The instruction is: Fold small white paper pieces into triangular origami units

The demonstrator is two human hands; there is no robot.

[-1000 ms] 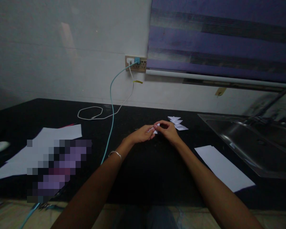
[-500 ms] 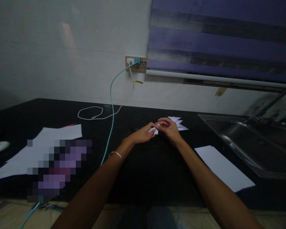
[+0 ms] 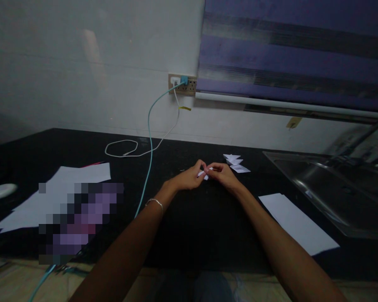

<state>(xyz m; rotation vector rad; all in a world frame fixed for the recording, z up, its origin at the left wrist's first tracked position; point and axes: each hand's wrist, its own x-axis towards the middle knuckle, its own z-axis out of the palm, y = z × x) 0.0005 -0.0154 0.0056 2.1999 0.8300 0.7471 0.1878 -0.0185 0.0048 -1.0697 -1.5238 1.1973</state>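
Note:
A small folded white paper (image 3: 206, 175) is pinched between my two hands, a little above or on the black countertop; I cannot tell which. My left hand (image 3: 190, 175) is closed on its left side, thumb and index finger meeting at the fold. From the right, my right hand (image 3: 223, 174) grips the other side with its fingertips. Fingers cover much of the paper. Just beyond my right hand lie several folded white paper pieces (image 3: 237, 162) with pointed ends, in a short row.
White sheets (image 3: 296, 222) lie beside my right forearm, near a steel sink (image 3: 327, 193). More white paper (image 3: 59, 184) rests at left, beside a pixelated purple item (image 3: 85, 216) and a white oval object (image 3: 1, 191). A teal cable (image 3: 150, 159) crosses the black countertop (image 3: 204, 235).
My fingertips have drawn closer together over the folded paper, and my right fingers have curled down. The row of folded pieces is less covered by my right hand. The view has shifted slightly.

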